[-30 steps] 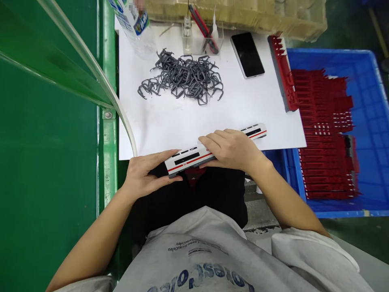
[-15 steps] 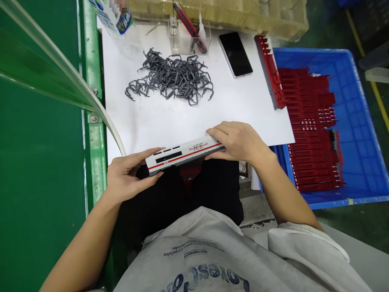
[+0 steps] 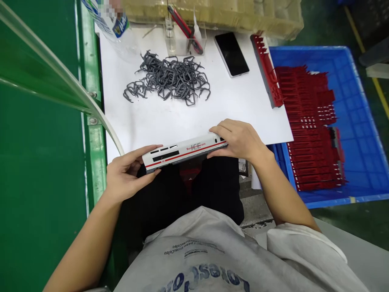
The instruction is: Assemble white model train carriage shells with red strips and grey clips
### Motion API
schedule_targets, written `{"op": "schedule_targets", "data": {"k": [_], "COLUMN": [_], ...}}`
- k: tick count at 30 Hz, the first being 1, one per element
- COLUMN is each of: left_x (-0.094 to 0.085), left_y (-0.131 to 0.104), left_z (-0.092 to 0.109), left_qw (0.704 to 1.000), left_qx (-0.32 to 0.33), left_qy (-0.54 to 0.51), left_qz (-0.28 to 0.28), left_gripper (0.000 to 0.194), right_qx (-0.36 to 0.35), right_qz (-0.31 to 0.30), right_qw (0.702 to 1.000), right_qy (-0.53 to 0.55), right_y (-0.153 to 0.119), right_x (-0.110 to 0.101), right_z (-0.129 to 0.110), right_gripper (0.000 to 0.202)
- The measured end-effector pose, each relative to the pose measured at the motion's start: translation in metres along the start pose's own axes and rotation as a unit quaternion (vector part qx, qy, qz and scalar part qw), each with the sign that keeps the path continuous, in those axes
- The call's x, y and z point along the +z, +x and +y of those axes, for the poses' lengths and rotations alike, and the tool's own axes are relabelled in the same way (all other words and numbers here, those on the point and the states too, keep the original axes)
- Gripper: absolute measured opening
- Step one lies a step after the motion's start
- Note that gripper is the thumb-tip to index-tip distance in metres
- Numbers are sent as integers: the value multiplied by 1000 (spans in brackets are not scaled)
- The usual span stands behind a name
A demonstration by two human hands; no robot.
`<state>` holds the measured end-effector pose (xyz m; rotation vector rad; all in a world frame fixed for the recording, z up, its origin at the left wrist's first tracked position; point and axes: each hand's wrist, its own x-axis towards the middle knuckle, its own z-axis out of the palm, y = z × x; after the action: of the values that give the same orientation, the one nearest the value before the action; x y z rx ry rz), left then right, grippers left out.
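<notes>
A white model train car with a red stripe, dark windows and the letters ICE is held over my lap, just off the near edge of the table. My left hand grips its left end, fingers on top and thumb below. Around the right end, my right hand is closed the same way, hiding that tip. Beyond the car lies a loose heap of dark grey bent plastic parts on the white tabletop.
A blue crate at right holds stacked red plastic parts. One red part lies near the table's right edge. Behind the heap are a phone, a clear box with a cutter, and a plastic bottle. A clear tube arches at left.
The train car has turned slightly in my hands, so more of its upper side shows. My right hand has shifted a little along it, uncovering a small dark window near that end.
</notes>
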<state>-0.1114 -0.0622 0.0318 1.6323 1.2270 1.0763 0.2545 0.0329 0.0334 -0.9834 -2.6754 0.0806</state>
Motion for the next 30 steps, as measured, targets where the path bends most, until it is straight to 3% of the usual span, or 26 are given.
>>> {"op": "schedule_targets", "data": {"k": [9, 22, 27, 30], "left_x": [-5, -1, -3, -2], "left_y": [-4, -1, -1, 1], "left_z": [-9, -3, 0, 3], "left_qw": [999, 1000, 999, 999], "left_qx": [-11, -10, -27, -20], "left_qy": [-41, -18, 11, 28], "left_qz": [-17, -1, 17, 39], "left_gripper": [62, 57, 53, 54], "right_qx": [8, -6, 52, 104], "right_qz": [9, 4, 18, 25], "right_qw": [1000, 1000, 997, 990], "right_qy": [20, -1, 60, 94], "right_y": [0, 1, -17, -40], "right_x": [4, 5, -13, -28], "right_z": [0, -1, 26, 46], "right_gripper": [79, 78, 90, 83]}}
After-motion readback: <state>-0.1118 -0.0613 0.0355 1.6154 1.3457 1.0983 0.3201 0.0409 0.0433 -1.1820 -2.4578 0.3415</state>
